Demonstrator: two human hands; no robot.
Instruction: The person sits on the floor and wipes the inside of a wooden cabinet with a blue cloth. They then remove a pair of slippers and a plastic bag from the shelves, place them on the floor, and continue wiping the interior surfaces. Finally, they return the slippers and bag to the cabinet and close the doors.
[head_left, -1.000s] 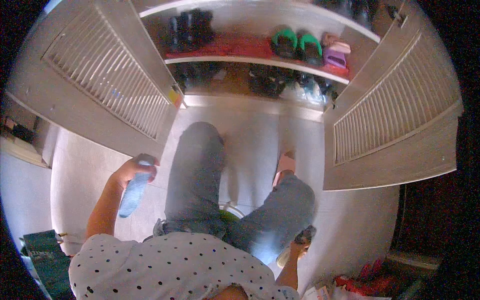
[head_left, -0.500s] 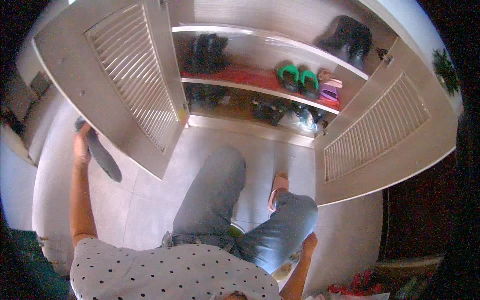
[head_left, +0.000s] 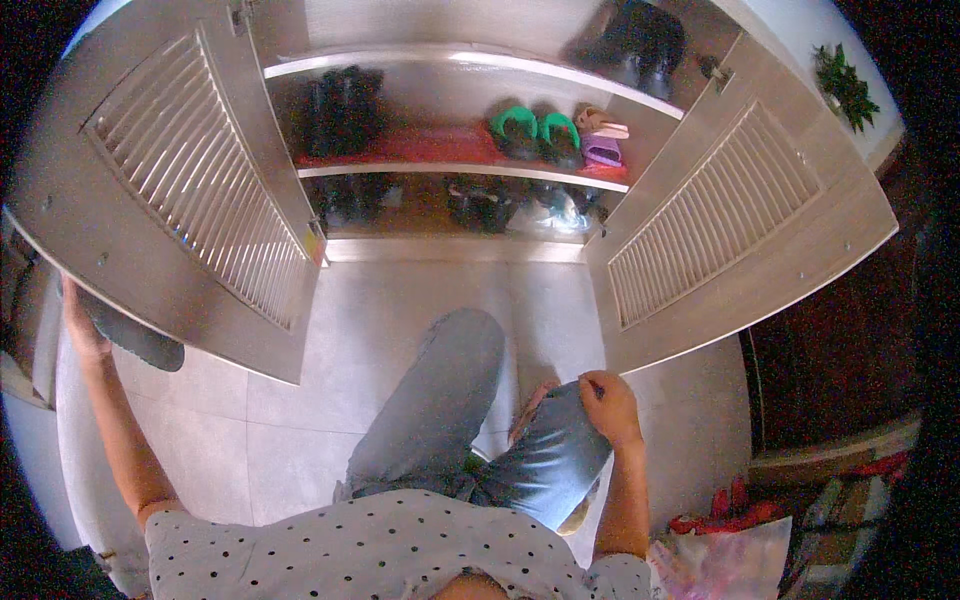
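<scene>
At the far left, my left hand (head_left: 88,325) grips a flat, dark grey slipper (head_left: 140,340) by one end. The left cabinet door (head_left: 265,345) hides part of the slipper and some of my fingers. My right hand (head_left: 612,408) rests on the knee of my grey-blue trousers (head_left: 550,465), its fingers curled in. Something small and dark shows among those fingers, too unclear to name. A pink slipper (head_left: 530,408) is on my right foot, mostly covered by the knee.
Both louvred doors stand open, the right one (head_left: 720,280) beside my knee. On the cabinet's middle shelf (head_left: 400,150) are dark boots (head_left: 345,110), green-strapped slippers (head_left: 540,135) and a purple slipper (head_left: 602,150). Black boots (head_left: 640,50) stand above. Bags (head_left: 720,560) lie at lower right.
My left hand has moved outward and slightly down with the slipper, now partly behind the door. My right hand has risen from beside the knee onto it. The view has shifted right.
</scene>
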